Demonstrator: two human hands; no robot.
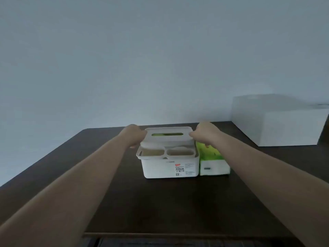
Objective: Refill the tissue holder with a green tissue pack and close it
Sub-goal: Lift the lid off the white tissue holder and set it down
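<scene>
A white tissue holder (169,167) stands in the middle of the dark table, with two small open compartments along its front. Its white lid (168,139) with an oval slot sits over the rear part, and green shows through the slot. My left hand (132,135) grips the lid's left end and my right hand (204,133) grips its right end. A green and white tissue pack (212,160) lies on the table, touching the holder's right side, partly under my right forearm.
The dark wooden table (160,202) reaches to a plain wall behind. A large white box (277,122) stands at the back right corner. The table's near edge runs along the bottom of the view.
</scene>
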